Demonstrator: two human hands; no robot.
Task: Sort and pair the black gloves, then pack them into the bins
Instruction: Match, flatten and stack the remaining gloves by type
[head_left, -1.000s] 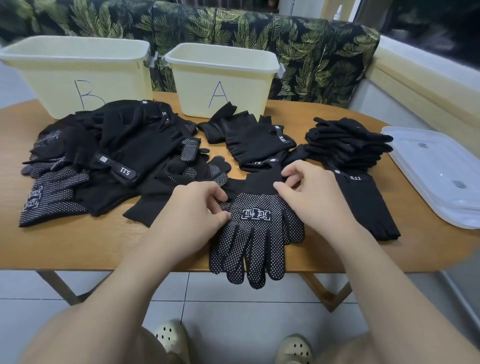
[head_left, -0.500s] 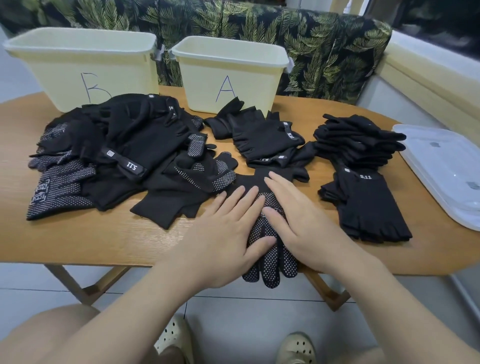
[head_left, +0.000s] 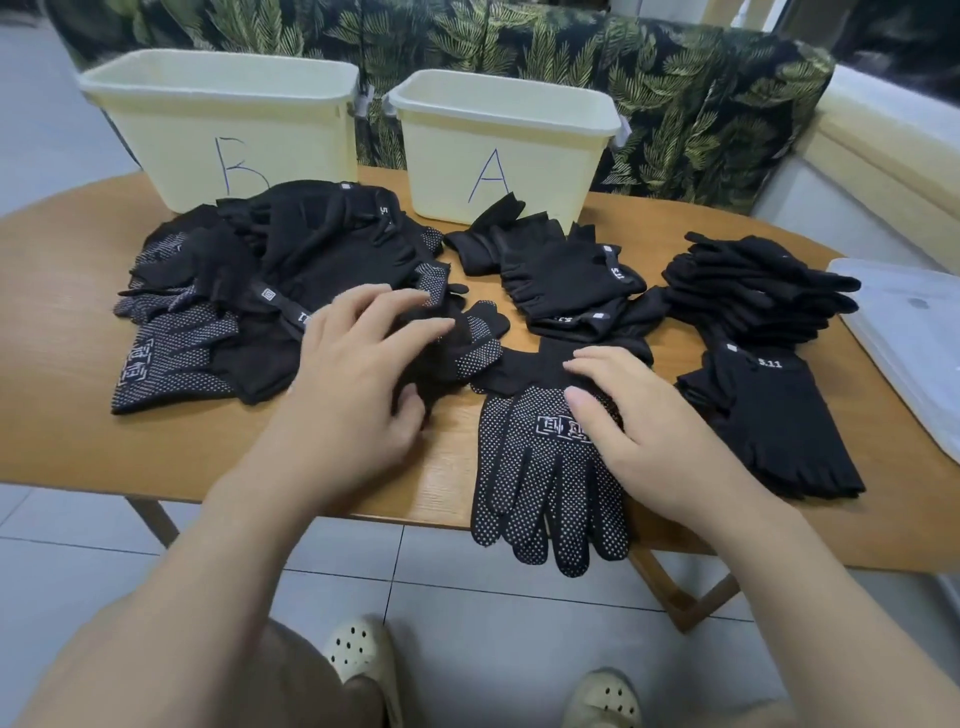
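Right hand (head_left: 654, 441) flat, fingers straight, pressing the dotted pair (head_left: 540, 483) at the table (head_left: 78, 441) edge — left hand (head_left: 358, 374) spread loosely on the pile (head_left: 291, 291), gripping nothing.

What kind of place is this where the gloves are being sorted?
Probably a home living or dining area, not a workshop. A leaf-print sofa stands behind a wooden table, the floor is pale tile, and the hand-lettered bin B and bin A look improvised.

Single head view, looking forward-down, close over table (head_left: 78, 441) edge.
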